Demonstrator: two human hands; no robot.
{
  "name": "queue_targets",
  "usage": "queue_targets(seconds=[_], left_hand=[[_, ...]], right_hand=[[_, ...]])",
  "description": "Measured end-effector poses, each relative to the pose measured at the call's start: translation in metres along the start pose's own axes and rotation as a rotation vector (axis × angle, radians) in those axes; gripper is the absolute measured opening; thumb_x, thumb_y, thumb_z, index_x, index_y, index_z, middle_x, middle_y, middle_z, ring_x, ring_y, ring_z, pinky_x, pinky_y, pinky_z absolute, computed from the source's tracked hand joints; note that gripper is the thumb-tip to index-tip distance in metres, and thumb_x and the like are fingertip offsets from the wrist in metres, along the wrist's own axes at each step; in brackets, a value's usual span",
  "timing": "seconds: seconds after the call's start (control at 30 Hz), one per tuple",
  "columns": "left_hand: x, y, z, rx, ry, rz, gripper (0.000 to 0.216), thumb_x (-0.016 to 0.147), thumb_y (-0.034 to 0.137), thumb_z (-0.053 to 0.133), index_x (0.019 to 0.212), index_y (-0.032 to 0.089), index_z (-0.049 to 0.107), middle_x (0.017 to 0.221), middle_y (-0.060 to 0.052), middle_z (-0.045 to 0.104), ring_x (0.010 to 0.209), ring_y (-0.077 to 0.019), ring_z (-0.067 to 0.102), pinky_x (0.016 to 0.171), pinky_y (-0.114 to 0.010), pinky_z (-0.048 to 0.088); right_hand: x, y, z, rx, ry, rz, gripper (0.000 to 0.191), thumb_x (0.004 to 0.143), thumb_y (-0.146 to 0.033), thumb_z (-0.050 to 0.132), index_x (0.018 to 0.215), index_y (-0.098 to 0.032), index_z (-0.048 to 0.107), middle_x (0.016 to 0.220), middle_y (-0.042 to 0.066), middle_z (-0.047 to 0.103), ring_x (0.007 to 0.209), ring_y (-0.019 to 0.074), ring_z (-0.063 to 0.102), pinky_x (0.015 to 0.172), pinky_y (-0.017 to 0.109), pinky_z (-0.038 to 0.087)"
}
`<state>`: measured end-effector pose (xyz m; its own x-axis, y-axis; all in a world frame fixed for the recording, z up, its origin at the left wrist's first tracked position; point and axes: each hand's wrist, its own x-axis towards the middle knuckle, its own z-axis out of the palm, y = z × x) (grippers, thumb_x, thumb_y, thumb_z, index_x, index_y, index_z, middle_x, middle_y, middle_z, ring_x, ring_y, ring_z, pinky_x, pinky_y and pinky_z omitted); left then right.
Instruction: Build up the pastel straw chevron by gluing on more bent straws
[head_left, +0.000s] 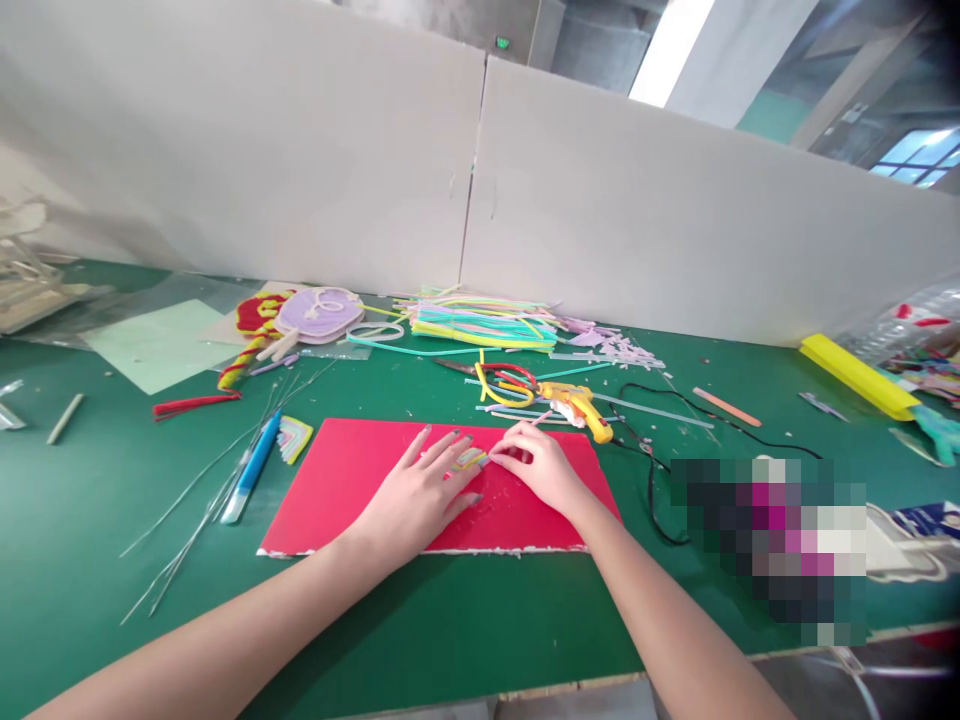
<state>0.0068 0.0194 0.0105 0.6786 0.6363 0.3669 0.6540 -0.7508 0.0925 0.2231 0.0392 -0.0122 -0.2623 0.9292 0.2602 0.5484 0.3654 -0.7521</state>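
Note:
On a red board (337, 480) lies a small striped pastel piece (471, 459), partly hidden by my hands. My left hand (424, 490) rests flat over it with the fingers spread. The thumb and index finger of my right hand (536, 465) are pinched together at the piece's right end. A similar fan-shaped striped piece (294, 440) lies just left of the board, beside a blue-handled tool (255, 465). Behind my right hand are a yellow glue gun (581, 405) and scissors (510, 380) with red and yellow handles.
Pastel pipe cleaners (480, 325) are bundled at the back, near a purple fan-shaped craft (321, 315). Thin wires (217, 500) lie at left. A black cord (652, 500) loops at right, near a blurred-out object (780, 540). A grey partition (300, 150) stands behind the green table (450, 640).

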Motion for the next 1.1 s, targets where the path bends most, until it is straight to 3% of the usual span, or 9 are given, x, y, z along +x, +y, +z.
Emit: queue_targets(seconds=[0.13,0.33,0.63,1.1], left_hand=[[0.000,-0.002,-0.006,-0.018,0.127,-0.029,0.028,0.093,0.027,0.043,0.110,0.022,0.065,0.119,-0.008,0.064,0.115,-0.0239,0.056,0.105,-0.049,0.037],[0.000,-0.006,0.002,-0.057,0.028,-0.026,0.030,0.093,0.026,0.043,0.118,0.025,0.060,0.122,-0.006,0.063,0.115,-0.0233,0.056,0.102,-0.046,0.041],[-0.001,-0.010,0.007,-0.143,0.033,-0.052,0.026,0.094,0.021,0.041,0.105,0.021,0.064,0.111,-0.004,0.068,0.105,-0.0186,0.061,0.101,-0.041,0.041],[-0.001,-0.010,0.008,-0.176,0.012,-0.077,0.027,0.093,0.018,0.040,0.104,0.021,0.065,0.109,-0.004,0.069,0.103,-0.0169,0.062,0.103,-0.041,0.039]], right_hand=[[-0.001,-0.002,-0.001,0.017,-0.003,0.008,0.016,0.085,-0.035,0.060,0.084,-0.022,0.068,0.084,0.002,0.057,0.070,0.0128,0.054,0.066,0.028,0.047],[0.000,-0.002,-0.001,0.011,0.004,-0.004,0.013,0.084,-0.033,0.061,0.083,-0.022,0.068,0.084,0.002,0.057,0.073,0.0134,0.054,0.067,0.027,0.047],[0.001,-0.003,-0.001,0.029,0.002,0.007,0.017,0.084,-0.037,0.060,0.083,-0.022,0.068,0.083,0.002,0.057,0.071,0.0135,0.054,0.065,0.028,0.046],[0.001,0.000,0.001,0.060,0.012,0.004,0.016,0.083,-0.036,0.062,0.080,-0.022,0.069,0.084,0.003,0.057,0.075,0.0152,0.056,0.068,0.029,0.048]])
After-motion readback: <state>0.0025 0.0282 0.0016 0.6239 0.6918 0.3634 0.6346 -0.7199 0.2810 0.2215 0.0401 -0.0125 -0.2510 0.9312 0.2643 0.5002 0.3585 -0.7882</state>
